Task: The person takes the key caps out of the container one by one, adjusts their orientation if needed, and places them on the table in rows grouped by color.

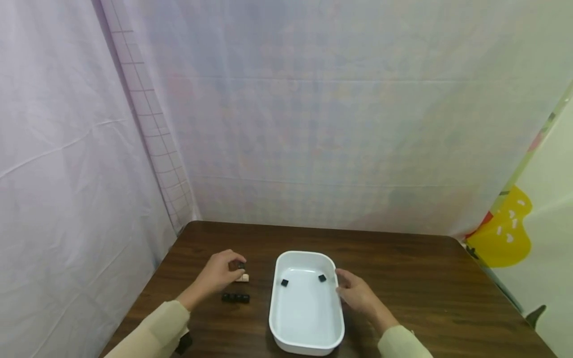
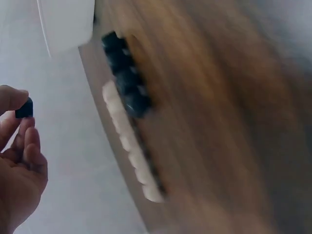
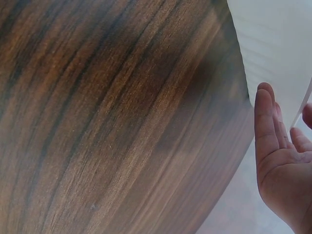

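Observation:
My left hand [image 1: 219, 273] is over the left part of the table. It pinches a small black block [image 2: 24, 108] between thumb and fingers. Near it a row of several black blocks [image 1: 236, 298] lies on the wood. A row of small white blocks [image 2: 130, 144] shows beside them in the left wrist view; in the head view the hand partly covers it. My right hand [image 1: 360, 296] is at the right side of a white rectangular tray [image 1: 306, 345], its fingers fairly straight and touching the rim. Two black blocks [image 1: 284, 283] lie apart inside the tray.
The brown wooden table [image 1: 425, 288] extends to both sides of the tray. A pale curtain [image 1: 313, 124] hangs behind it, and more cloth hangs at the left. Part of a dark thing [image 1: 184, 343] shows beside the left sleeve, too hidden to identify.

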Demonstrator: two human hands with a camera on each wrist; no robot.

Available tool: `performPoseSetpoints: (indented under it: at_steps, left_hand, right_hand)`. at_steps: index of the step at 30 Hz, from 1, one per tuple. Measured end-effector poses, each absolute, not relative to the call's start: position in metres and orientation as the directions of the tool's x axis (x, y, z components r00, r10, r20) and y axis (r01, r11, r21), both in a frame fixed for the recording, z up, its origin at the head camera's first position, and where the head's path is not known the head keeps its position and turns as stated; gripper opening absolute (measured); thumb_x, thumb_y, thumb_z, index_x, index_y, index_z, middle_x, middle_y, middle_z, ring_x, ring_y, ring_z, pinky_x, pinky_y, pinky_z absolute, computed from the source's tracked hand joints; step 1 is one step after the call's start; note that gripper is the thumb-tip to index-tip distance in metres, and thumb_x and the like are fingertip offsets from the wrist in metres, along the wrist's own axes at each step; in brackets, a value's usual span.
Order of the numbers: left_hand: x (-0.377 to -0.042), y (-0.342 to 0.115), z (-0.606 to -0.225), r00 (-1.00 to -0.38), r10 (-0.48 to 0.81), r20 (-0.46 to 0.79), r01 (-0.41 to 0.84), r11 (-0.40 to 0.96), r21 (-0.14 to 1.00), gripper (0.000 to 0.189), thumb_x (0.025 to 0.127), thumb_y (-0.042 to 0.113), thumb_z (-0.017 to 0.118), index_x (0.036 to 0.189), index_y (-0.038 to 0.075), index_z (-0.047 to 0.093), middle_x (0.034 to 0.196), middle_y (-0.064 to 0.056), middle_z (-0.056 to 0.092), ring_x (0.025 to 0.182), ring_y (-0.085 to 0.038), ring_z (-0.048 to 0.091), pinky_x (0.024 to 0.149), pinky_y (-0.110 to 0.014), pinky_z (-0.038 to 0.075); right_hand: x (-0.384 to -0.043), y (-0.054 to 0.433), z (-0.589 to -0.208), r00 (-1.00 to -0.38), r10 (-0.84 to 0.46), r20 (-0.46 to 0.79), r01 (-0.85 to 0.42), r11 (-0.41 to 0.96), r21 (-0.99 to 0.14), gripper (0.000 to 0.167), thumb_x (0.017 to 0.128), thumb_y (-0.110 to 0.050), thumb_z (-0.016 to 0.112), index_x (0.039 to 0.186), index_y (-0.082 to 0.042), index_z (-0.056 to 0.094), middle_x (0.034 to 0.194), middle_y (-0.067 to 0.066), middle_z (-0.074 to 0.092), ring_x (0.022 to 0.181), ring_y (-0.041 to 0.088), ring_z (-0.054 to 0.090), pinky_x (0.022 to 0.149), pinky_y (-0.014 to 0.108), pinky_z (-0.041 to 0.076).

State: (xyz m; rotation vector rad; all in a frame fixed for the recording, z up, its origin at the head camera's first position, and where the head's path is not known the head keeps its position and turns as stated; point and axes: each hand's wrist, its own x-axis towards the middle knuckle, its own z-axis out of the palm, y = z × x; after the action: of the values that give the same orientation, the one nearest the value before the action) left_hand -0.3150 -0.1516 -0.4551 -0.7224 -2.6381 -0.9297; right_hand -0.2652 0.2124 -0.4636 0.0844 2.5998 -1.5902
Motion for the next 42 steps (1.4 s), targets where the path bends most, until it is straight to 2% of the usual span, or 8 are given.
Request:
performPoseSetpoints:
  at_steps: [4, 7, 11, 17, 25, 42]
  left_hand:
    - [-0.308, -0.173, -0.460, -0.926, 0.269, 0.263, 0.377, 0.659, 0.651, 0.022, 0.082, 0.005, 0.072, 0.104, 0.005, 0.073, 0.089, 0.003, 0.065, 0.079, -0.013, 0.058, 0.067, -0.032, 0.049]
    - [-0.305, -0.187, -0.464, -0.944, 0.251, 0.215, 0.329, 0.652, 0.683, 0.021, 0.081, 0.006, 0.073, 0.102, 0.005, 0.072, 0.090, 0.001, 0.068, 0.081, -0.015, 0.060, 0.069, -0.035, 0.050]
    - [-0.304, -0.202, -0.474, -0.945, 0.265, 0.192, 0.322, 0.650, 0.688, 0.018, 0.079, 0.006, 0.076, 0.096, 0.005, 0.073, 0.088, 0.000, 0.068, 0.081, -0.016, 0.061, 0.071, -0.036, 0.050]
    - [-0.304, -0.212, -0.488, -0.945, 0.281, 0.168, 0.315, 0.641, 0.700, 0.017, 0.075, 0.004, 0.079, 0.091, 0.002, 0.074, 0.080, 0.001, 0.066, 0.073, -0.012, 0.056, 0.063, -0.028, 0.046]
    - [-0.304, -0.215, -0.498, -0.936, 0.332, 0.120, 0.319, 0.649, 0.691, 0.015, 0.072, -0.001, 0.079, 0.086, 0.001, 0.072, 0.075, 0.002, 0.065, 0.068, -0.011, 0.055, 0.060, -0.027, 0.046]
    - [-0.304, -0.213, -0.503, -0.912, 0.393, 0.117, 0.360, 0.630, 0.688, 0.020, 0.069, -0.002, 0.079, 0.088, 0.003, 0.072, 0.078, 0.001, 0.066, 0.072, -0.012, 0.059, 0.064, -0.027, 0.048]
  right_hand:
    - [-0.265, 0.211, -0.464, -0.994, -0.002, -0.113, 0.099, 0.457, -0.884, 0.053, 0.091, 0.006, 0.054, 0.142, 0.008, 0.043, 0.098, 0.022, 0.065, 0.077, 0.028, 0.066, 0.065, 0.045, 0.057]
    - [-0.265, 0.211, -0.463, -0.992, 0.001, -0.123, 0.109, 0.469, -0.877, 0.053, 0.092, 0.005, 0.054, 0.143, 0.007, 0.042, 0.099, 0.022, 0.065, 0.079, 0.028, 0.066, 0.066, 0.044, 0.057]
    - [-0.266, 0.210, -0.463, -0.991, -0.001, -0.131, 0.115, 0.473, -0.874, 0.053, 0.093, 0.004, 0.054, 0.144, 0.007, 0.042, 0.103, 0.024, 0.064, 0.083, 0.029, 0.066, 0.069, 0.045, 0.057]
    - [-0.265, 0.210, -0.463, -0.992, -0.008, -0.125, 0.108, 0.445, -0.889, 0.052, 0.093, 0.006, 0.053, 0.143, 0.008, 0.041, 0.101, 0.024, 0.064, 0.081, 0.030, 0.066, 0.067, 0.046, 0.057]
    - [-0.265, 0.212, -0.463, -0.993, -0.004, -0.118, 0.103, 0.454, -0.885, 0.052, 0.092, 0.006, 0.054, 0.143, 0.008, 0.042, 0.099, 0.022, 0.065, 0.077, 0.029, 0.066, 0.065, 0.045, 0.057]
    - [-0.267, 0.214, -0.465, -0.995, -0.003, -0.105, 0.092, 0.452, -0.887, 0.052, 0.091, 0.008, 0.054, 0.142, 0.009, 0.042, 0.095, 0.021, 0.065, 0.075, 0.028, 0.066, 0.065, 0.045, 0.057]
